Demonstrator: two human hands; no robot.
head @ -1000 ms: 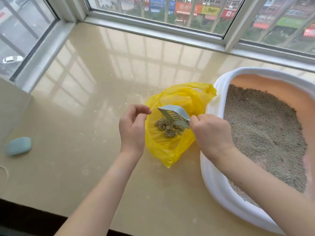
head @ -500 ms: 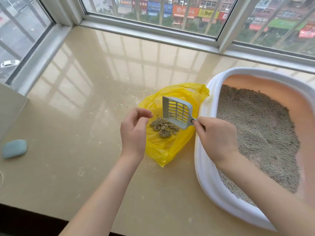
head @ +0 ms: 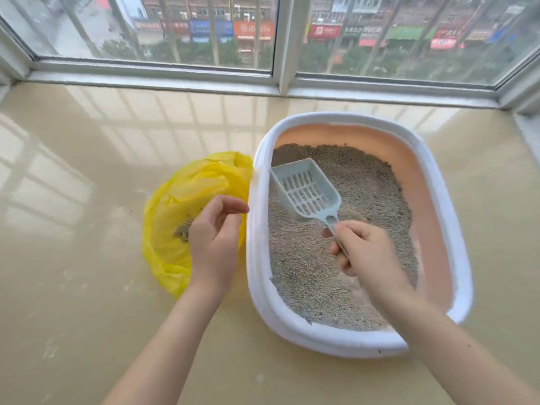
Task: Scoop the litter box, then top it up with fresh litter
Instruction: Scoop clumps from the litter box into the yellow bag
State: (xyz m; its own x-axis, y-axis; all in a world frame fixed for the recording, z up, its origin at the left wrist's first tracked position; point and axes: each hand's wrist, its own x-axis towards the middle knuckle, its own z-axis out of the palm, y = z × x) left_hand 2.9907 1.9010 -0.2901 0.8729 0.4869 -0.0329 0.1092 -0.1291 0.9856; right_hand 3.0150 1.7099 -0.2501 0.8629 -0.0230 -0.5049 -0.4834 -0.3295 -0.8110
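A white-rimmed litter box (head: 257, 290) with a peach inner wall holds grey litter (head: 365, 194). My right hand (head: 365, 252) grips the handle of a pale blue slotted scoop (head: 306, 191), whose empty blade hangs over the litter at the box's left side. A yellow plastic bag (head: 190, 185) lies open on the sill just left of the box, with litter clumps (head: 182, 229) inside. My left hand (head: 216, 241) hovers over the bag's right edge, fingers curled and apart; whether it pinches the bag's rim I cannot tell.
The box and bag rest on a glossy beige window sill (head: 87, 258). A window frame (head: 280, 83) runs along the far edge and turns the corner at the right (head: 526, 92).
My right hand carried the scoop from above the yellow bag rightward over the litter box, now empty. The view swung right, so the small blue object at left left the frame.
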